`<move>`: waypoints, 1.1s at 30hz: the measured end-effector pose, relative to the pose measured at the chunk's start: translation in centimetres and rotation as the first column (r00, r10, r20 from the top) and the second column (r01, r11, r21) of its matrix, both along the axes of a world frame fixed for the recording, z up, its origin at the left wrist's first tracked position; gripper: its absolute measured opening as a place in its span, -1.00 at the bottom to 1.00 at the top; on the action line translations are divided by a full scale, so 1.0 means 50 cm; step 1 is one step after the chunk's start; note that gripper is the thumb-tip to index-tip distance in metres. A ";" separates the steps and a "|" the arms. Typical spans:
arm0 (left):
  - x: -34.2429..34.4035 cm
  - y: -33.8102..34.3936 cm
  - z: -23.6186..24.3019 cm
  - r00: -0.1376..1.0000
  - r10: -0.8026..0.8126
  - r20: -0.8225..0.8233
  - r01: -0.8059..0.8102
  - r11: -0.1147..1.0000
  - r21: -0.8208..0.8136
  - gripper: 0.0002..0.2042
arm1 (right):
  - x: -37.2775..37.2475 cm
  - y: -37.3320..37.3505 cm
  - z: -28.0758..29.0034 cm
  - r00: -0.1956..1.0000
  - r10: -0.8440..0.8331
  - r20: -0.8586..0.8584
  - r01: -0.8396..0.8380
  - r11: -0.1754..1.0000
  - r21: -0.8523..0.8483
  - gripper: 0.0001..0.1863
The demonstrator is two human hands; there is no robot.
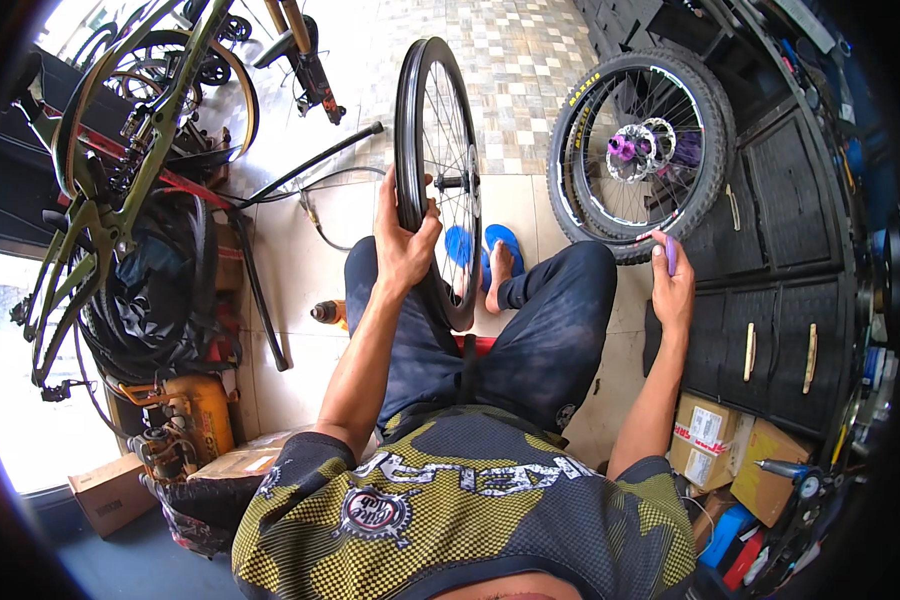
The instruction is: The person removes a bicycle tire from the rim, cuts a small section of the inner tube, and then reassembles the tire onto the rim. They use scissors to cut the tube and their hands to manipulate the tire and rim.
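Note:
A black bicycle wheel [411, 130] stands upright between my knees, its lower part beside my left thigh. My left hand [407, 243] is wrapped round the near side of its rim, and the spokes and hub [454, 184] show to the right of it. Off to the right, my right hand [674, 287] is raised, apart from the wheel. Between its thumb and fingers it holds a small, smooth purple piece [671, 256], whose kind I cannot make out.
Two knobby-tyred wheels [560, 175] with purple hubs rest by black drawers [795, 190] at right. A green bicycle frame [150, 165] hangs at left above a yellow tank [205, 415]. A yellow power tool [330, 313] lies on the floor. Cardboard boxes [705, 440] sit at lower right.

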State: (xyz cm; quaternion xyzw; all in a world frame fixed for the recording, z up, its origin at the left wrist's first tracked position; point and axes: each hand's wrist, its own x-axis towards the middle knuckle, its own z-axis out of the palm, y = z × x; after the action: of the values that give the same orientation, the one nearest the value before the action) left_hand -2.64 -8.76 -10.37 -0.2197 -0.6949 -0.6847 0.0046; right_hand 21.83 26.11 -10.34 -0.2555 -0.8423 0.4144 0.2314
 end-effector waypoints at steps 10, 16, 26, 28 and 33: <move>0.007 -0.003 0.019 1.000 -0.028 -0.002 0.028 0.999 0.038 -0.23 | -0.041 -0.024 0.010 0.998 0.054 0.019 -0.053 0.998 -0.027 -0.65; 0.029 0.014 -0.035 1.000 -0.006 -0.003 0.005 0.999 -0.037 -0.19 | -0.032 -0.042 0.010 0.998 0.049 0.030 -0.049 0.999 -0.017 -0.65; 0.048 0.058 -0.180 0.999 -0.007 -0.037 0.000 0.982 -0.187 -0.16 | -0.023 -0.067 0.018 0.998 0.045 0.033 -0.045 0.999 0.015 -0.66; 0.066 0.067 -0.172 0.996 -0.037 0.078 0.055 0.970 -0.235 -0.13 | -0.020 -0.074 0.022 1.000 0.018 0.023 -0.019 0.999 0.029 -0.67; 0.069 0.076 -0.203 0.999 -0.016 0.052 0.017 1.000 -0.024 -0.12 | -0.037 -0.092 0.032 0.995 0.045 -0.084 -0.032 0.987 0.158 -0.66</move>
State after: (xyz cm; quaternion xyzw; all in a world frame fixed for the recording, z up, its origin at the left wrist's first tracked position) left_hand 0.80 -4.95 -20.52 -0.2077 -0.7011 -0.6817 -0.0216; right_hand 19.97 21.53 -8.75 -0.2018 -0.8662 0.3620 0.2792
